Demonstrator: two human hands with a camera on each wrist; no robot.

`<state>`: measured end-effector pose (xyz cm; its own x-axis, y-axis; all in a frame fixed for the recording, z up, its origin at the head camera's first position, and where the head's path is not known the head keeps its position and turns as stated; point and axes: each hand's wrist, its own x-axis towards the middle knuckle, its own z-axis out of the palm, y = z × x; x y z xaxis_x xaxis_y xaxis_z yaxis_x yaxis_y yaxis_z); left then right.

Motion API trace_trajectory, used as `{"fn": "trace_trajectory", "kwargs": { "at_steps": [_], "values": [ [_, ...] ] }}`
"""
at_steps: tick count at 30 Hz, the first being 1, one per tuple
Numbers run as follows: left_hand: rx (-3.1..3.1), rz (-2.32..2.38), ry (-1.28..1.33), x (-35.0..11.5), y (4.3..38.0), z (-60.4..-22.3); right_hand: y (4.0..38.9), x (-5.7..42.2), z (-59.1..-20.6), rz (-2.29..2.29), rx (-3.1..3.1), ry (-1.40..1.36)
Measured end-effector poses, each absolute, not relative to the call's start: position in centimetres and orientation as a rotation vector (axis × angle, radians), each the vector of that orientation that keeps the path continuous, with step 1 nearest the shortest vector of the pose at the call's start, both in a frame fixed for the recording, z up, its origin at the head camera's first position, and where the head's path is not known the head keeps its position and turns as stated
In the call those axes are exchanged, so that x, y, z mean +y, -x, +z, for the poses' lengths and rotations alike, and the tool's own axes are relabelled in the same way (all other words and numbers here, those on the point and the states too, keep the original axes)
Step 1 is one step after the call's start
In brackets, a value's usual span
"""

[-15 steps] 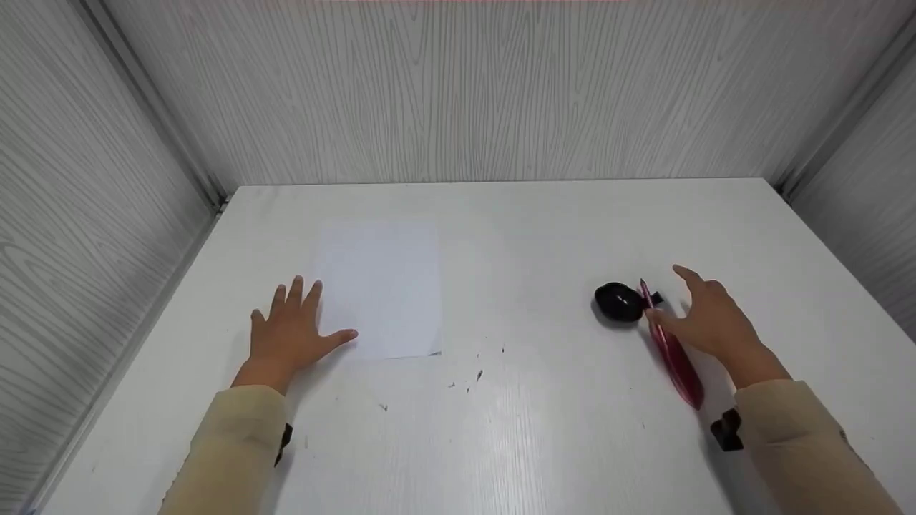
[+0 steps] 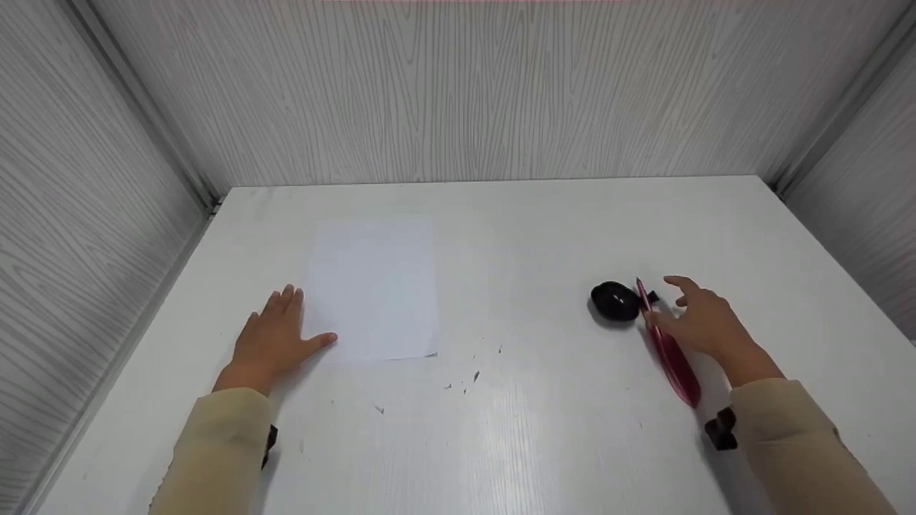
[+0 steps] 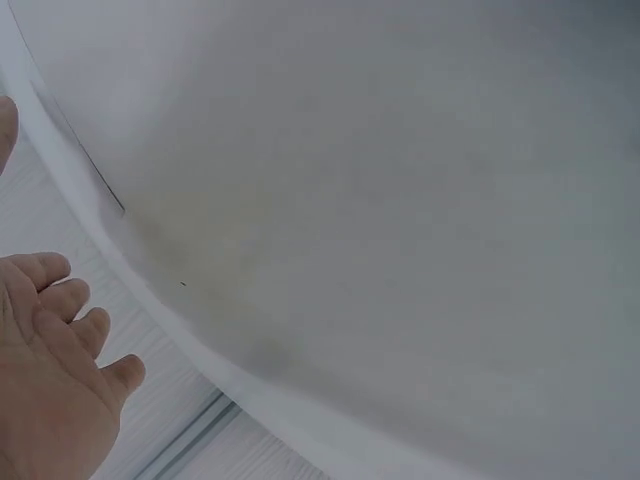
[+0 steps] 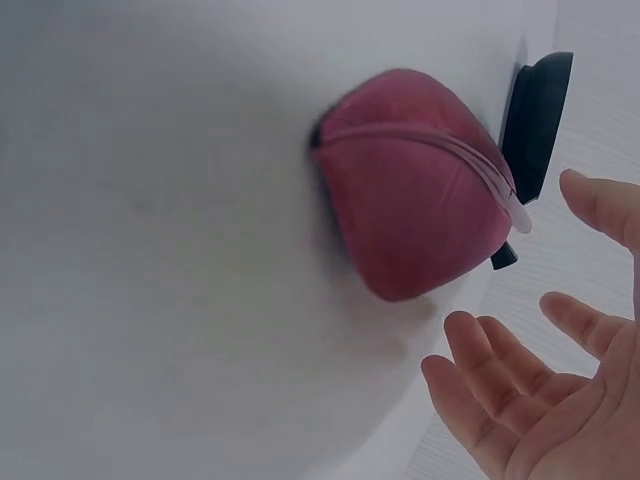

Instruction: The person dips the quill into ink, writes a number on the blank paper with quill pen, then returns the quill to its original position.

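A white sheet of paper [image 2: 376, 286] lies on the left part of the table. Beside its lower left edge is my left hand [image 2: 268, 347], fingers extended, with the thumb overlapping the paper's corner. To the right lies a red feather-shaped quill pen [image 2: 673, 361], its narrow tip pointing away from me and crossing a small black tab next to a glossy black rounded object [image 2: 615, 301]. My right hand [image 2: 705, 325] hovers around the pen's upper part, thumb overlapping the shaft in the head view. In the right wrist view its loosely bent fingers [image 4: 500, 370] grip nothing.
The white table [image 2: 501, 429] has several small dark marks [image 2: 477, 375] near its middle. Grey wood-grain panels [image 2: 465, 93] enclose it at the back and on both sides. Black straps [image 2: 721, 429] show under both sleeves.
My left hand has shifted a little left and toward me, and its fingers have drawn closer together. My right fingers have lowered and bent slightly; the pen stays in place.
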<state>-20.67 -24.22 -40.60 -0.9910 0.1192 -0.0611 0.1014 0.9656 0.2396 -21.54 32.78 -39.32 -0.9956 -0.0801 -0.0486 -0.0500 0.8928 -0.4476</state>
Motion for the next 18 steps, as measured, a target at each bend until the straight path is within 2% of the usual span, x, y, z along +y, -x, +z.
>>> {"fn": "trace_trajectory", "kwargs": {
  "at_steps": [18],
  "values": [
    [2.871, 0.448, -0.235, -25.6, 20.5, -40.8, 21.5, 32.3, -39.4, -0.77, 2.948, 0.063]
  ]
}}
